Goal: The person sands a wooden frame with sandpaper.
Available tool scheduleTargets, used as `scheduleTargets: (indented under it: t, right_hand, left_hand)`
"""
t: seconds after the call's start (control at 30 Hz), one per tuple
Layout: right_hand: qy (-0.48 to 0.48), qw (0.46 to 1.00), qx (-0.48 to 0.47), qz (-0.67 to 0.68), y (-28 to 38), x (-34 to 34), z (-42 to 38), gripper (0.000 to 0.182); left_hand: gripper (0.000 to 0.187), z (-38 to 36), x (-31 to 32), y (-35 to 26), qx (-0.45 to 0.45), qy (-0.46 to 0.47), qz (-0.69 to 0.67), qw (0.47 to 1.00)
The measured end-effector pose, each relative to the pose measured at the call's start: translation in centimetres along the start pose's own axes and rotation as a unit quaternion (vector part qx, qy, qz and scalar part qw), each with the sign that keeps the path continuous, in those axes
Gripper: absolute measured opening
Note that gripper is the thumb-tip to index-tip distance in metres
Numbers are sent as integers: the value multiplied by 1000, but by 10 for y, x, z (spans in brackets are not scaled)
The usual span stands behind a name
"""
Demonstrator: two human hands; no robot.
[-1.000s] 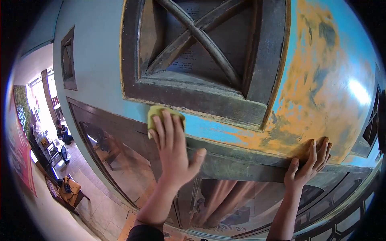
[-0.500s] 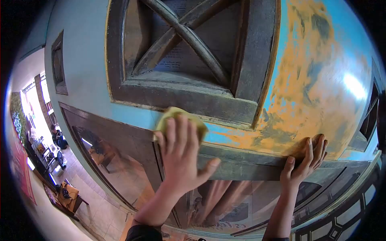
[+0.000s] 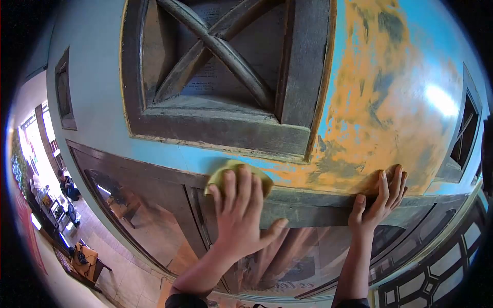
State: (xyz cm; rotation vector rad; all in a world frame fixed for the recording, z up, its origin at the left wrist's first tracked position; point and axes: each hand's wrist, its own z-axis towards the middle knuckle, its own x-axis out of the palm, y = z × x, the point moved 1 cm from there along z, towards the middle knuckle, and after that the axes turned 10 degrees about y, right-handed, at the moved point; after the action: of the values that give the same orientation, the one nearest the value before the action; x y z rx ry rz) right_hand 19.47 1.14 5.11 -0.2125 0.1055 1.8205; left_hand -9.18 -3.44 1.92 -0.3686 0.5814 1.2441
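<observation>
Under my left hand (image 3: 239, 210) is a yellowish sheet (image 3: 266, 180), pressed by the fingers against the strip of wall just below the dark wooden vent frame (image 3: 221, 134). The thumb stands out to the right, away from the sheet. My right hand (image 3: 377, 200) holds nothing. Its fingers are apart and rest on the lower edge of the orange-patched blue wall (image 3: 390, 128), above the dark wooden rail (image 3: 318, 205).
Glass panes (image 3: 303, 256) lie below the rail. A smaller vent (image 3: 466, 133) is at the right, another (image 3: 63, 92) at the left. At the far left, a person (image 3: 68, 186) sits beyond a chair (image 3: 84, 261).
My left hand and the sheet have shifted slightly right and down across the strip. The whole view has moved a little, so the vent frame appears further left. My right hand stays against the wall.
</observation>
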Motion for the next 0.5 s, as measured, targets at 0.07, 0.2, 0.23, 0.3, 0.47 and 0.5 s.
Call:
scheduleTargets:
  t: [0.07,0.2,0.23,0.3,0.47,0.5]
  right_hand:
    - [-2,1000,0,-3,0,1,2,54]
    - [-8,1000,1,3,-1,2,1,53]
    - [-5,1000,5,-2,-1,1,1,53]
    - [-7,1000,2,-2,-1,2,1,53]
    - [-9,1000,-5,1,-1,1,1,52]
    - [-9,1000,-6,2,-2,1,0,52]
  left_hand:
    - [101,2,1,2,-11,-6,-1,1000]
    - [100,11,-13,37,-87,-61,-34,994]
    - [99,12,-15,39,-99,-70,-47,992]
    - [96,13,-16,34,-78,-59,-56,994]
    - [86,10,-14,17,-35,-31,-58,997]
    - [86,15,-16,27,-69,-72,-82,992]
